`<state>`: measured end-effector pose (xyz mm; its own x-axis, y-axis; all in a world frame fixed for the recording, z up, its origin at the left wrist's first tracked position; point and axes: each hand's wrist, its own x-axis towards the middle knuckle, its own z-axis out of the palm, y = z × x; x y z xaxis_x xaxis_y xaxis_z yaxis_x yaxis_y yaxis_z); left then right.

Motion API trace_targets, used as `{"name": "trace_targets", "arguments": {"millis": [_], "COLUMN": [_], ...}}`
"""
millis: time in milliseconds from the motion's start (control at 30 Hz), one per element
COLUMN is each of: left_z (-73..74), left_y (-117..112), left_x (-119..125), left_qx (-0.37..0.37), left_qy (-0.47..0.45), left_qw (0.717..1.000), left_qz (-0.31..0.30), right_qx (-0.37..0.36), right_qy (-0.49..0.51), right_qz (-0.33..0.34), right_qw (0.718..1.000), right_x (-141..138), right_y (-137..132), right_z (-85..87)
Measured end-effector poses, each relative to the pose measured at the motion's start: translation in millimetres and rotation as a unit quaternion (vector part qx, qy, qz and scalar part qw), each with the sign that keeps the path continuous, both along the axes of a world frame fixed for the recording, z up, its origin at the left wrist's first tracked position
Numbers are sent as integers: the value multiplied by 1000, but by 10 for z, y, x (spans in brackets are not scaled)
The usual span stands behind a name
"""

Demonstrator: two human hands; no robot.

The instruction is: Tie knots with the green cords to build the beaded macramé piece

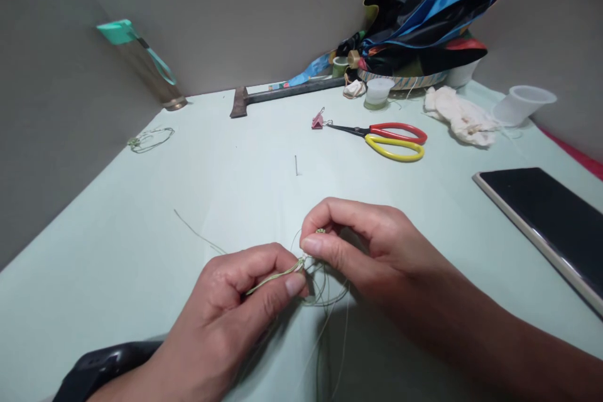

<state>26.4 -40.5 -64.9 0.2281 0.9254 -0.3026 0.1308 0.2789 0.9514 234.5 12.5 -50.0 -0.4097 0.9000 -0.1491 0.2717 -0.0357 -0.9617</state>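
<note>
Both hands meet low in the middle of a pale green table (141, 232). My left hand (235, 301) pinches a thin green cord (273, 276) between thumb and forefinger. My right hand (362, 245) pinches the same cord at a small knot just to the right, fingers curled. Loops of the cord (330, 298) hang below the fingers, and one loose end trails left across the table (198, 235). A dark band sits on my left wrist (98, 367).
Red and yellow scissors (391, 138) and a pink clip (317, 120) lie behind the hands. A pin (296, 165) stands near them. A dark tablet (546, 220) lies right. A hammer (277, 95), small cups (377, 92), cloth (459, 116), bottle (146, 63) and a basket of bags (414, 31) line the back.
</note>
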Motion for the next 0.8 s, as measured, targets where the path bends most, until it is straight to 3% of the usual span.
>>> {"name": "trace_targets", "arguments": {"millis": [167, 433, 800], "left_z": [-3, 28, 134], "left_y": [3, -32, 52], "left_x": [30, 25, 103], "left_qx": [-64, -92, -149], "left_qy": [-18, -56, -214], "left_qw": [998, 994, 965], "left_qz": [-3, -7, 16], "right_qx": [90, -99, -86], "right_qy": [1, 65, 76], "right_qz": [-39, -6, 24], "right_qw": [995, 993, 993], "right_x": [-61, -7, 5], "right_y": [-34, -10, 1], "right_z": [-63, 100, 58]}}
